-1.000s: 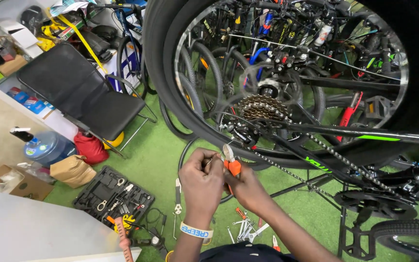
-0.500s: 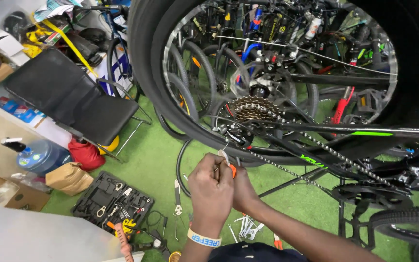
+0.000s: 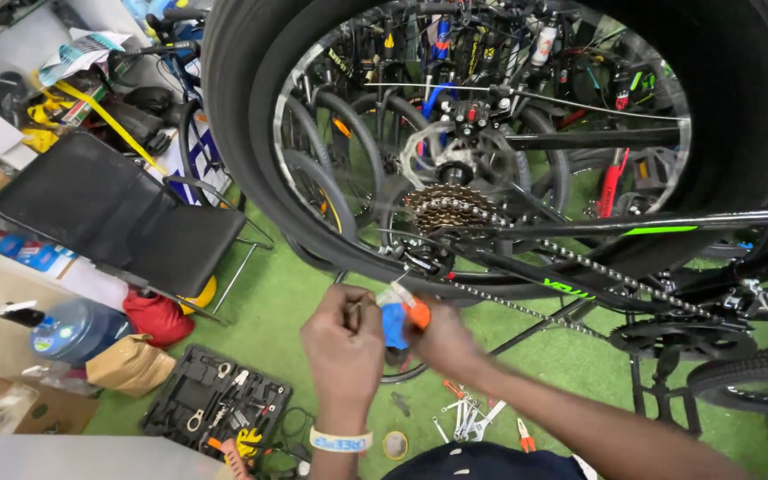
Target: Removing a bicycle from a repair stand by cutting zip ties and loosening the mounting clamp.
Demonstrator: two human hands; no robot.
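My left hand (image 3: 344, 342) is raised below the bicycle's rear derailleur (image 3: 424, 258), its fingertips pinched on a small dark piece that I cannot make out. My right hand (image 3: 444, 342), blurred by motion, grips an orange-and-blue handled tool (image 3: 399, 317) right beside the left fingertips. A pale wristband circles my left wrist. Above the hands are the rusty cassette (image 3: 448, 209), the chain (image 3: 580, 267) running to the crank (image 3: 660, 336), and the big black rear tyre (image 3: 251, 133) of the raised bicycle.
A black folding chair (image 3: 117, 213) stands at the left. An open tool case (image 3: 220, 404), a water bottle (image 3: 73, 329), a brown paper bag (image 3: 131, 364) and a red bag (image 3: 157, 316) lie on the green floor. Loose wrenches (image 3: 464, 418) lie near my arms. Many bicycles stand behind.
Both hands stay together under the derailleur. The right hand has shifted and is now blurred, and the tool's blue part shows beside the orange.
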